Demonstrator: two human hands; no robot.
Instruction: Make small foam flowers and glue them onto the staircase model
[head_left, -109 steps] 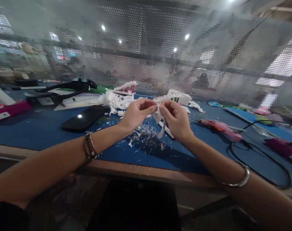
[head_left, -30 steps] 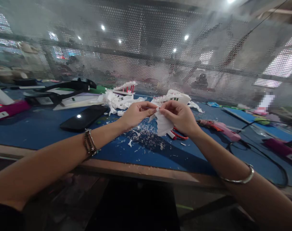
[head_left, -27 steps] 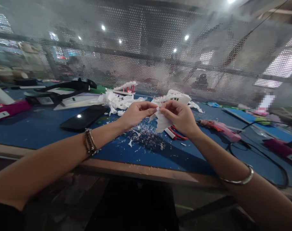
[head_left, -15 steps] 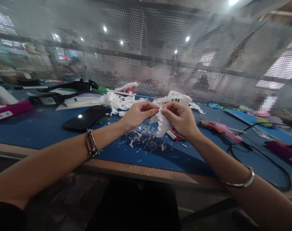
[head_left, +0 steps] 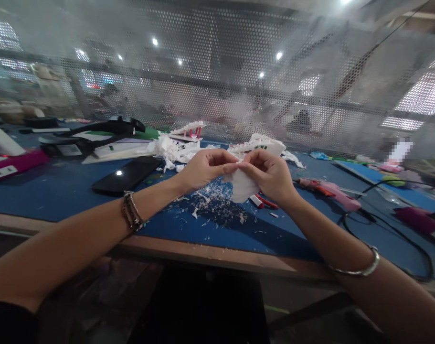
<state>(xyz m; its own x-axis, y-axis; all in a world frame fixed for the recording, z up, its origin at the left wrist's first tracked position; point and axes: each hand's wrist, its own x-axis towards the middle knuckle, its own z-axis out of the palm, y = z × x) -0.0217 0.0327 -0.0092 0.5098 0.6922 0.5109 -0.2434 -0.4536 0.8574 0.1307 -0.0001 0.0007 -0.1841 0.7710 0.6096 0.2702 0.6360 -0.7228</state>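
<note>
Between my left hand [head_left: 206, 169] and my right hand [head_left: 270, 174], a thin piece of white paper [head_left: 243, 186] hangs from pinched fingertips, its lower edge uneven. Both hands are closed on its upper edge and nearly touch each other. Below them, small white scraps [head_left: 217, 203] are scattered over the blue tabletop [head_left: 188, 234]. A heap of torn white paper [head_left: 172, 152] lies just behind my left hand. Red-handled pliers or scissors [head_left: 265, 201], partly hidden, lie under my right hand. Behind the hands sits a white model piece [head_left: 262, 142].
A black phone [head_left: 127, 176] lies left of the hands. A pink glue gun [head_left: 332, 193] with a black cable [head_left: 399, 229] is at right. A small model with red posts [head_left: 192, 131] stands at the back, before a perforated metal screen [head_left: 210, 62]. Purple power strips [head_left: 18, 165] flank the table.
The hanging white paper has swung and turned slightly, now showing a broader, rounder face. My fingertips have drawn closer together. Both hands stay in nearly the same place.
</note>
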